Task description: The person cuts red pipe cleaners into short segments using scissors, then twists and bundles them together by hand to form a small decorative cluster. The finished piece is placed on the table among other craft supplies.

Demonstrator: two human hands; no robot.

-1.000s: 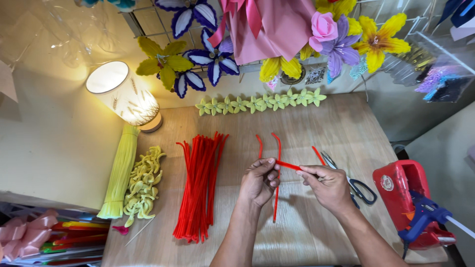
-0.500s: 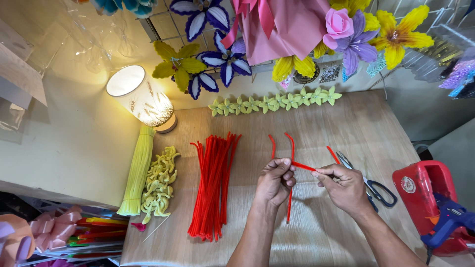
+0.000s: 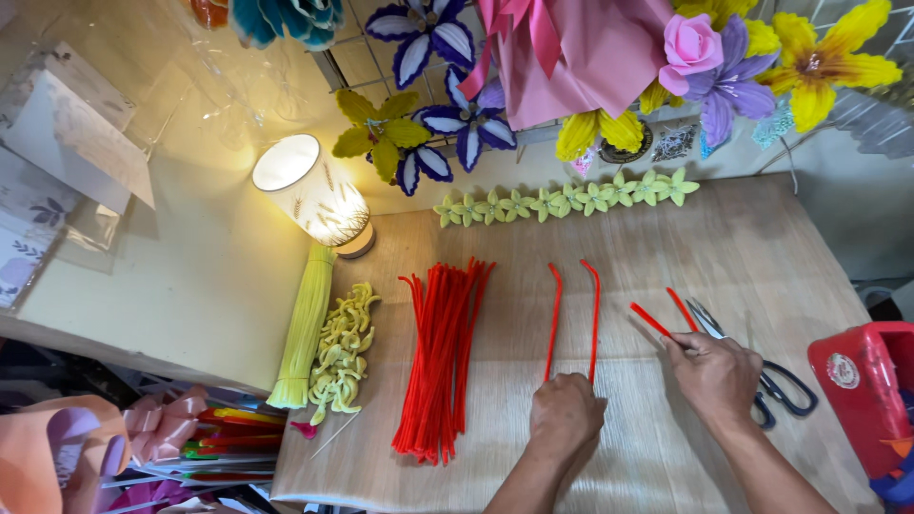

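Note:
My left hand (image 3: 566,416) is closed on the near ends of two red pipe cleaners (image 3: 553,321) that lie straight on the wooden table (image 3: 724,238), pointing away from me. My right hand (image 3: 714,376) pinches a shorter folded red pipe cleaner piece (image 3: 655,319) whose two ends stick out to the upper left. A thick pile of red pipe cleaners (image 3: 443,357) lies left of my left hand. Black scissors (image 3: 776,381) rest just right of my right hand.
A lit lamp (image 3: 314,195) stands at the table's back left. A yellow-green stem bundle (image 3: 303,328) and curled yellow pieces (image 3: 343,347) lie left. A row of small green flowers (image 3: 566,202) lines the back. A red box (image 3: 862,390) sits at the right edge.
My hands have separated. The left hand has dropped to the near ends of the two long pipe cleaners, and the right hand has drawn the short red piece away to the right.

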